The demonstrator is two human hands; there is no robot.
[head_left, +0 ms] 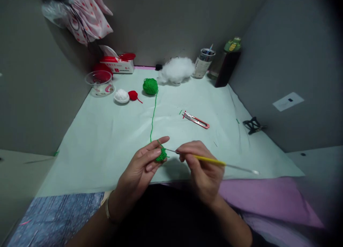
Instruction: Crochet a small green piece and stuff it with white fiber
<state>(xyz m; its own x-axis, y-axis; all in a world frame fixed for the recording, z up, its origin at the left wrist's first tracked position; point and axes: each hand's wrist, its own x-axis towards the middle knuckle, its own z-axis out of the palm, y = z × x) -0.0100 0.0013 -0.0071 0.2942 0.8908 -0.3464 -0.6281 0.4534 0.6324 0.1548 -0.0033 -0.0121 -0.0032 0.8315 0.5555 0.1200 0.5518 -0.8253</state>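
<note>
A pale green cloth (125,132) covered the table between grey partitions (166,25). Left of the green yarn ball (150,86) stood a clear tub (103,89); nearer the person than the ball, the left hand (139,164) pinched a small green stitched piece (161,155). Right of the ball and nearer, the right hand (205,164) gripped a yellow-handled metal tool (209,159). Fingers partly hid the piece; the tool's tip was hard to make out.

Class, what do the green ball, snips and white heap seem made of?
Green ball: matte-looking yarn, its strands visibly wound.
Snips: probably metal, blades shiny and silvery, handle reddish, perhaps painted.
White heap: likely soft, matte fibre, given its wispy edges; cotton or synthetic, unclear.
</note>
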